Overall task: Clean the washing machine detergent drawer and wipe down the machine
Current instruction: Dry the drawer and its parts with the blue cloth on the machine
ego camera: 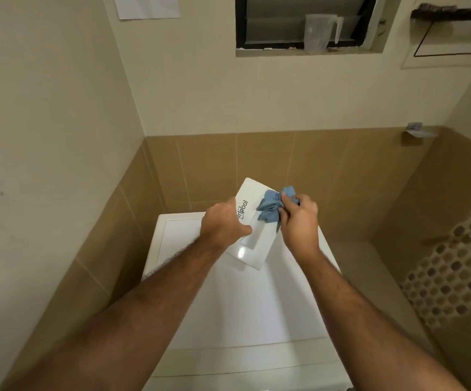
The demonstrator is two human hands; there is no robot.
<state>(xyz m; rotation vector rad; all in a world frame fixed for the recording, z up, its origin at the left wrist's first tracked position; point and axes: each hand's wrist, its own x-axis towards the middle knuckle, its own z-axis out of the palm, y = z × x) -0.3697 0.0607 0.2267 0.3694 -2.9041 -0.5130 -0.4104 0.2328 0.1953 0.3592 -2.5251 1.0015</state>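
Note:
The white detergent drawer (252,244), its front panel printed with a brand logo, is held up over the top of the white washing machine (245,311). My left hand (224,222) grips the drawer's left edge, thumb on the front panel. My right hand (299,221) is closed around a bunched blue cloth (271,206), which presses against the upper right part of the front panel. The drawer's inner compartments face away and are hidden.
The machine stands in a corner with brown tiled walls on the left and behind. A window ledge high up holds a clear plastic jug (320,32). A small metal bracket (414,129) and a mosaic tile strip (454,266) are on the right.

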